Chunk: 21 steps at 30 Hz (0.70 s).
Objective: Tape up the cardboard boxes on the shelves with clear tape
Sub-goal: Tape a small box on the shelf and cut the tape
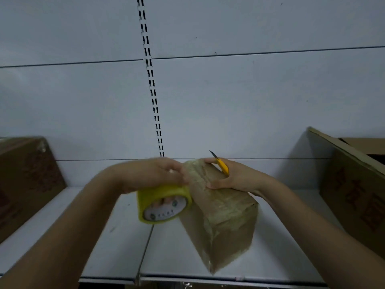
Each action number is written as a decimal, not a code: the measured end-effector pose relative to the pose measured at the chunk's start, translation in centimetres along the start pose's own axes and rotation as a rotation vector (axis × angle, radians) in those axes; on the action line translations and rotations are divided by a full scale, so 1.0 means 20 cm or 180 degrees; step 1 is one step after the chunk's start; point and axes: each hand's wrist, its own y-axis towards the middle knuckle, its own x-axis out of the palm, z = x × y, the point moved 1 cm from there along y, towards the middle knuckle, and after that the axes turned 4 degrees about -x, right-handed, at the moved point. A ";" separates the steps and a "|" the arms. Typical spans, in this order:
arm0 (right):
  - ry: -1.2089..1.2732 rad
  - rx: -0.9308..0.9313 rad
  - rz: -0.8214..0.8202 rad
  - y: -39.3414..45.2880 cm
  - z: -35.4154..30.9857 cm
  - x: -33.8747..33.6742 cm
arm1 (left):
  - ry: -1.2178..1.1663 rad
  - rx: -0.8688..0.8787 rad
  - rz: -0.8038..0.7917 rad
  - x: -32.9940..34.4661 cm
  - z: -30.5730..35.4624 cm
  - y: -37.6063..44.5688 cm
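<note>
on the shelf (116, 232), hands hold tape roll (163, 203) against box (225, 222).

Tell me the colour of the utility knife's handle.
Yellow: the utility knife handle, gripped in the right hand, shows best in the head view.

white shelf (116, 243), slotted upright (151, 80), pale back panel (250, 101)

Place: a shop or its stockroom, with retail shelving.
Back wall: pale metal panels (250, 90) with thin horizontal seams between them.
Upright: a slotted metal strip (150, 80) with two rows of small holes, of the kind used to hang shelf brackets.
Shelf: a flat grey-white metal shelf (116, 236) made of two boards joined side by side.
Goods: brown cardboard cartons with red print, one at the left (27, 180) and one at the right (354, 184).
</note>
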 end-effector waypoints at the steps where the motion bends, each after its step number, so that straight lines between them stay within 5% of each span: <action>1: 0.0086 0.0015 -0.0135 0.01 0.00 0.00 | -0.0318 0.0139 -0.0003 -0.05 0.00 -0.02; 7: 0.0580 -0.0188 -0.0509 0.04 -0.07 0.05 | -0.1394 0.0854 -0.0037 -0.10 0.12 0.03; 12: 0.1783 0.0191 0.1286 -0.03 -0.11 -0.05 | -0.1083 0.0489 -0.0244 -0.02 0.22 0.17; 21: 0.0610 0.0156 0.1393 -0.24 -0.31 -0.02 | -0.0330 0.0227 -0.0416 0.01 0.31 0.25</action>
